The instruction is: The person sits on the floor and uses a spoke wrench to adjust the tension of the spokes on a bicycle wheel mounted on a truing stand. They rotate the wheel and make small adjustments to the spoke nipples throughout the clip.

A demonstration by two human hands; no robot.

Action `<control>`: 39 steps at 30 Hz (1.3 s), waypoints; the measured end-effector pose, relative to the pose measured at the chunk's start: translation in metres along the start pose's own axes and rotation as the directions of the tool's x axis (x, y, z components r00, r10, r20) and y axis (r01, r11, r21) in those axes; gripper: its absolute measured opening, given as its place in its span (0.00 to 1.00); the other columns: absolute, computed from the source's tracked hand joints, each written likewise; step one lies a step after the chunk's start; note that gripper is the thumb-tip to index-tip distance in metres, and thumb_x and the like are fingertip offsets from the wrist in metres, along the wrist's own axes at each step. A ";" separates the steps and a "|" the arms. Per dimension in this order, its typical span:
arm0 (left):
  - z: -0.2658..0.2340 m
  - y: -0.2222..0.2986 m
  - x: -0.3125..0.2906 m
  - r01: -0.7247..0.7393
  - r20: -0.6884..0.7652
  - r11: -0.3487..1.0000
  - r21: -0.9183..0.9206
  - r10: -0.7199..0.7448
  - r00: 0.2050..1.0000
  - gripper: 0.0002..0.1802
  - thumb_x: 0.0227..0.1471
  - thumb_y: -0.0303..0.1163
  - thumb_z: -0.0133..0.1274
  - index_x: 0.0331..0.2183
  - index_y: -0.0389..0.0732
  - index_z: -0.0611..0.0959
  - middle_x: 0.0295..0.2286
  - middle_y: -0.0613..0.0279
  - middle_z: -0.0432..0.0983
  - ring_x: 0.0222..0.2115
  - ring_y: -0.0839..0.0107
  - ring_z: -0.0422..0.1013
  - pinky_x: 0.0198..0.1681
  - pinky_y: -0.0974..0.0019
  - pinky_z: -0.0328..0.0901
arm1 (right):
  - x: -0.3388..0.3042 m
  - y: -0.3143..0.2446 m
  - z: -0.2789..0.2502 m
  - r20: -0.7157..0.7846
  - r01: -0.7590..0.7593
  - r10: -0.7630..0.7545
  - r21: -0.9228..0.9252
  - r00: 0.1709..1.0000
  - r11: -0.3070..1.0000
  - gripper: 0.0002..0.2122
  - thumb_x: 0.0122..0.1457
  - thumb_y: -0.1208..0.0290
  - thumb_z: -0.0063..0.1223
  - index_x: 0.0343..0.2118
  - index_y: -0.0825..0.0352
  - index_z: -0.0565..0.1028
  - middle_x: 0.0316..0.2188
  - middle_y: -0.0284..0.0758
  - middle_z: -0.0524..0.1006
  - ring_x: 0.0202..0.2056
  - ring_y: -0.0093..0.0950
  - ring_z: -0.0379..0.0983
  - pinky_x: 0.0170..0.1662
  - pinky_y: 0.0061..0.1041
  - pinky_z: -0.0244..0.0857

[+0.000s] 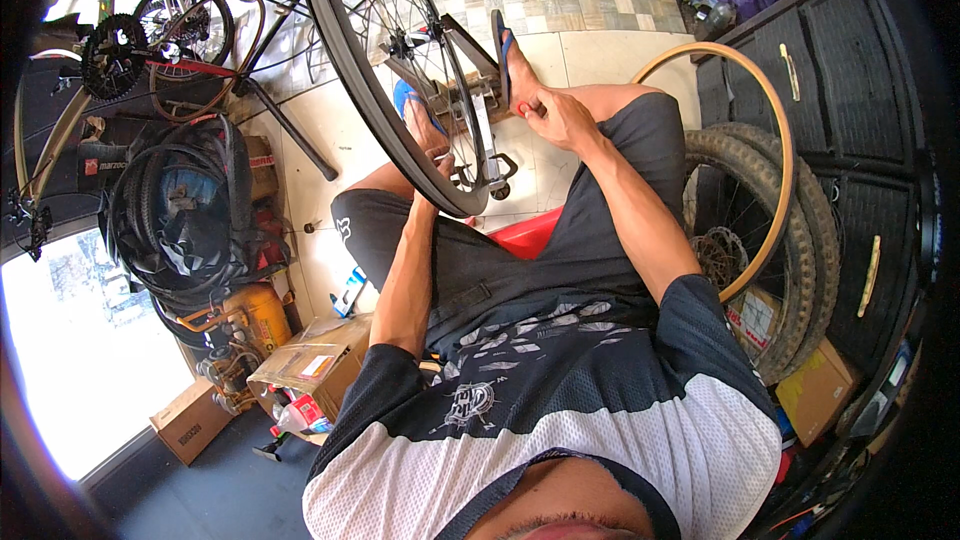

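A bicycle wheel [378,110] with a black rim and thin spokes stands upright between my legs. It sits in a metal wheel stand [484,140] with a caliper arm and a dark knob near the rim. My left hand [443,168] is at the near end of the wheel, partly hidden behind the rim, so its grip does not show. To the right of the stand, my right hand [562,122] is closed, pinching a small red round tool [526,110] between thumb and fingers, apart from the wheel.
Bicycle frames [200,68] and a bag with coiled tyres [180,200] crowd the left. Below them are an orange compressor [258,312] and a cardboard box [318,365]. On the right, a tan rim [783,140] and knobbly tyres [815,270] lean against black drawers [845,60].
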State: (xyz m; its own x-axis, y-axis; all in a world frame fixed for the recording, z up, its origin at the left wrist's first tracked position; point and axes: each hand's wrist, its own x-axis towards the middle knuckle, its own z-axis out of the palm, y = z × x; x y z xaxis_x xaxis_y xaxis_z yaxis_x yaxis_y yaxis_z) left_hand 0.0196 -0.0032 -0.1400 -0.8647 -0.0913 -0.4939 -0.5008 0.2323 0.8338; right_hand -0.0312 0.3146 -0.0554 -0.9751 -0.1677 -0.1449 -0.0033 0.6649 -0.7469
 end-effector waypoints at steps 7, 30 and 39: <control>0.000 0.007 -0.008 0.029 0.000 0.999 -0.041 -0.029 1.000 0.21 0.64 0.37 0.57 0.53 0.35 0.76 0.42 0.53 0.80 0.37 0.62 0.80 0.34 0.58 0.77 | -0.001 -0.004 -0.002 -0.009 0.018 -0.018 -0.001 1.000 1.000 0.14 0.60 0.61 0.58 0.36 0.70 0.79 0.32 0.47 0.83 0.35 0.45 0.81 0.39 0.40 0.71; -0.002 -0.015 0.010 0.017 -0.008 0.999 0.044 -0.016 1.000 0.23 0.63 0.38 0.58 0.55 0.36 0.76 0.43 0.50 0.80 0.38 0.61 0.81 0.34 0.57 0.75 | 0.001 -0.001 0.002 -0.008 0.013 -0.013 0.005 1.000 1.000 0.16 0.59 0.59 0.56 0.34 0.70 0.77 0.30 0.51 0.81 0.36 0.51 0.78 0.39 0.47 0.69; 0.007 0.024 -0.009 0.124 -0.046 0.983 -0.138 -0.131 0.990 0.43 0.61 0.64 0.50 0.59 0.34 0.73 0.50 0.43 0.77 0.44 0.53 0.80 0.42 0.54 0.75 | 0.000 -0.002 0.002 -0.013 0.026 -0.027 -0.017 1.000 1.000 0.14 0.60 0.63 0.59 0.36 0.72 0.78 0.31 0.49 0.82 0.34 0.46 0.80 0.38 0.41 0.71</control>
State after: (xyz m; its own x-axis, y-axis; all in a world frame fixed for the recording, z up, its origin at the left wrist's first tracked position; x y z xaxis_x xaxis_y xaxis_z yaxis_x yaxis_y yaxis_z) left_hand 0.0160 0.0102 -0.1175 -0.7922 -0.1651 -0.5875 -0.6048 0.0836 0.7920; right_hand -0.0304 0.3124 -0.0552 -0.9775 -0.1759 -0.1165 -0.0329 0.6726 -0.7393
